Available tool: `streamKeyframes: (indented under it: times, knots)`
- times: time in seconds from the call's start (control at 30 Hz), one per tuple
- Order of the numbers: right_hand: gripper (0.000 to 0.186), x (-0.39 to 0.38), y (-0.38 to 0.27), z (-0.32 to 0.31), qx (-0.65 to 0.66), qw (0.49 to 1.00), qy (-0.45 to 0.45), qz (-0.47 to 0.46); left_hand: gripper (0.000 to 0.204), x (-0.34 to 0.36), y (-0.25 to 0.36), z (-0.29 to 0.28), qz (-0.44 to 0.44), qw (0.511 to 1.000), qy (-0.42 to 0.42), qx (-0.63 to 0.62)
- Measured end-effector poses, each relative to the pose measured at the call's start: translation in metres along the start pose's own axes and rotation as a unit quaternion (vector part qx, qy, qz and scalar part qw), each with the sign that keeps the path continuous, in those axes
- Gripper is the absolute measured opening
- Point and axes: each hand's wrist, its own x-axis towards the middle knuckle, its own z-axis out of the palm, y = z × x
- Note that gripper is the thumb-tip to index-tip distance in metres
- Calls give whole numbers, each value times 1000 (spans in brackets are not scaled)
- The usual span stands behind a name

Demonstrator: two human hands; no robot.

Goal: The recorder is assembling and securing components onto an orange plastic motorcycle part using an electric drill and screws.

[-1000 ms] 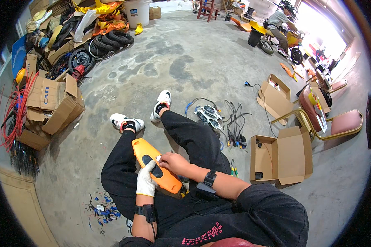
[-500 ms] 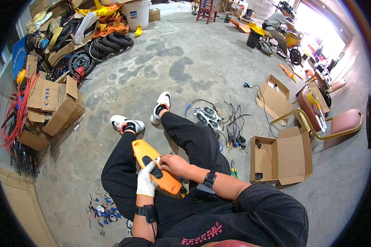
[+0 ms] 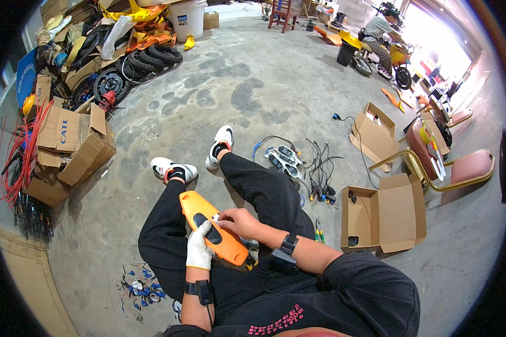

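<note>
Over my lap lies a long orange plastic cover (image 3: 227, 249), tilted, with a glossy black oval panel (image 3: 213, 236) set in its middle. My left hand (image 3: 199, 245), in a white knit glove, is closed on the cover's near side, its thumb on the rim of the black panel. My bare right hand (image 3: 238, 222) is at the far edge of the panel, fingers pinched together. Between those fingertips and the panel shows a small white bit (image 3: 216, 218), too small to name. The underside of the cover is hidden.
Right of my legs lie black cables (image 3: 322, 168), a white frame with black panels (image 3: 284, 161), green-handled pliers (image 3: 319, 231) and an open cardboard box (image 3: 361, 219). Blue scraps (image 3: 148, 292) litter the floor at left. A person (image 3: 379, 39) sits far right beside a yellow vehicle.
The orange cover has shifted very slightly in my left hand. My right hand stays pinched at the edge of the black panel, its wrist turned a little.
</note>
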Motion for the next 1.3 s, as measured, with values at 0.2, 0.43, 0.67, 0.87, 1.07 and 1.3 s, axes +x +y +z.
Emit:
streamKeyframes:
  times: [0.2,0.43,0.67,0.87,1.07,1.3]
  knots:
    - [20,3,1,-1,58,998,-3,30,36,8,0,-6,-12,1000,6,-17]
    - [20,3,2,-1,61,994,-21,92,32,8,-2,-4,6,1000,8,-5]
    - [21,4,13,1,-27,999,-22,19,36,8,-3,-4,10,1000,6,9]
    - [21,5,14,0,-29,998,-44,31,35,10,-4,-6,0,1000,9,3]
    - [23,6,12,-1,-2,995,-64,71,33,7,-3,-5,6,1000,16,12]
    - [22,6,16,2,6,996,-58,73,31,3,-3,1,28,999,17,22]
